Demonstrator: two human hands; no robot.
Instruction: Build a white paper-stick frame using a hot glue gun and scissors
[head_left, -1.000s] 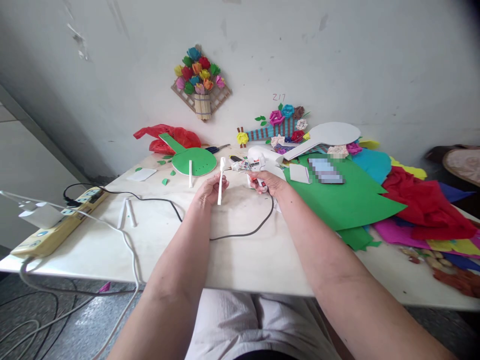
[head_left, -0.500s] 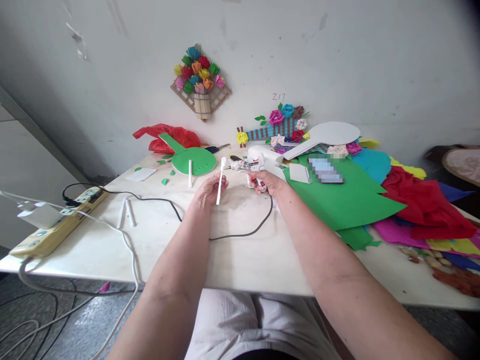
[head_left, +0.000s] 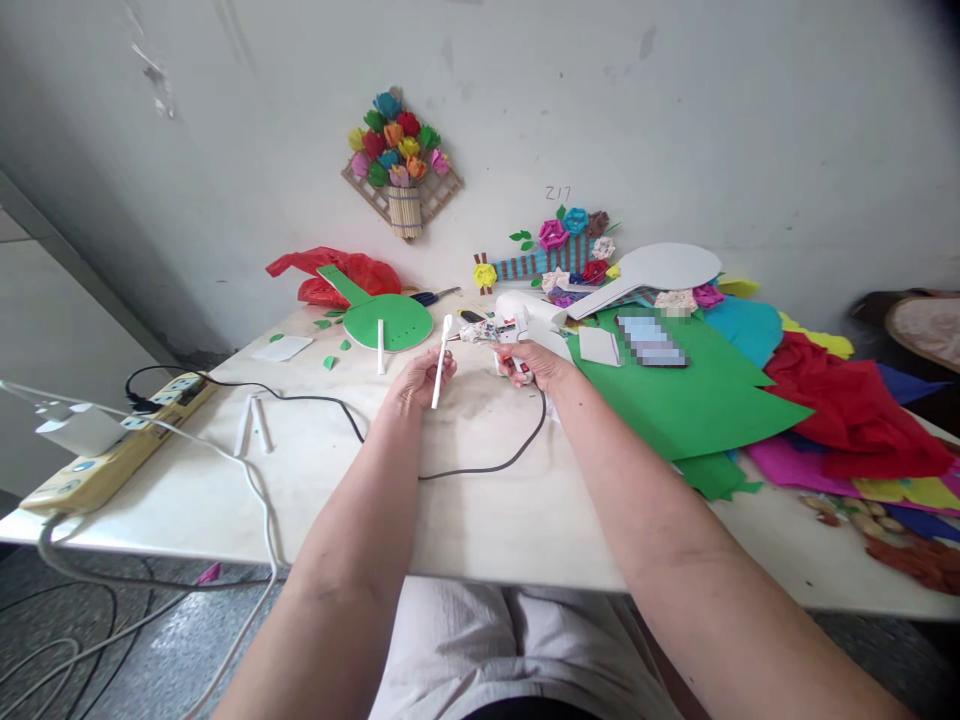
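My left hand [head_left: 426,377] pinches a thin white paper roll [head_left: 440,370], held close to upright, its upper end slightly bulged. In my right hand [head_left: 529,363] is a glue gun [head_left: 511,328], wrapped partly in patterned covering, its nozzle pointing left and touching or almost touching the roll near the top. A black cord [head_left: 517,458] runs from the gun's handle down and leftward across the table. Just beyond my left hand lies a green paddle-shaped board [head_left: 388,322], with another white paper strip [head_left: 380,347] resting against its near edge.
A power strip [head_left: 112,440] with a white adapter sits at the left edge. Two white strips [head_left: 253,427] lie near it. On the right are green sheets [head_left: 675,400], a phone [head_left: 651,338] and coloured paper [head_left: 862,410]. A flower-decorated guitar shape [head_left: 532,262] leans against the wall.
Both hands stay in nearly the same place. The glue gun's nozzle has shifted very slightly toward the upper part of the paper roll.
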